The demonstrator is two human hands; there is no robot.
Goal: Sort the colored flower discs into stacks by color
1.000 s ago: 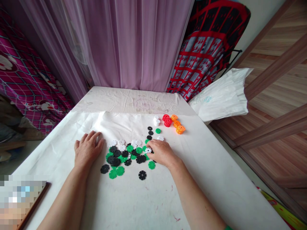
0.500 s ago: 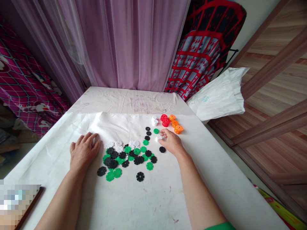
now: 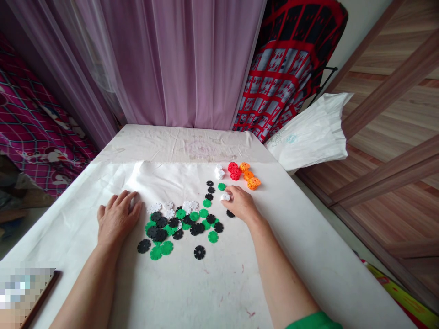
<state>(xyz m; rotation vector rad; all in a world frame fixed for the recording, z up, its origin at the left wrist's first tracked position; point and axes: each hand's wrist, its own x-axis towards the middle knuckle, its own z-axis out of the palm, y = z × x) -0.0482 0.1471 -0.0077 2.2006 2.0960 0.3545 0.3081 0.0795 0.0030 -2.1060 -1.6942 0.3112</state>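
My left hand point(image 3: 118, 214) lies flat on the white table cover, fingers spread, left of a loose spread of notched plastic discs. My right hand point(image 3: 240, 203) pinches a small stack of white discs point(image 3: 225, 197) between thumb and fingers, low over the cover. Just beyond it lies a green disc point(image 3: 222, 186), and a black disc point(image 3: 230, 213) is partly hidden by the hand. In the middle, black discs point(image 3: 159, 235), green discs point(image 3: 167, 247) and white discs point(image 3: 168, 213) overlap. Farther back stand white stacks point(image 3: 219, 172), red stacks point(image 3: 234, 171) and orange stacks point(image 3: 253, 183).
The table point(image 3: 206, 292) is covered in white cloth. A white bag point(image 3: 308, 132) hangs at its right far corner. A framed flat object point(image 3: 27, 292), partly blurred, lies at the near left corner. Purple curtains point(image 3: 185, 64) close off the far side.
The view has shifted slightly. My right hand stays about the same place with the white discs, turned a little so that the stack shows edge-on. My left hand has not moved noticeably.
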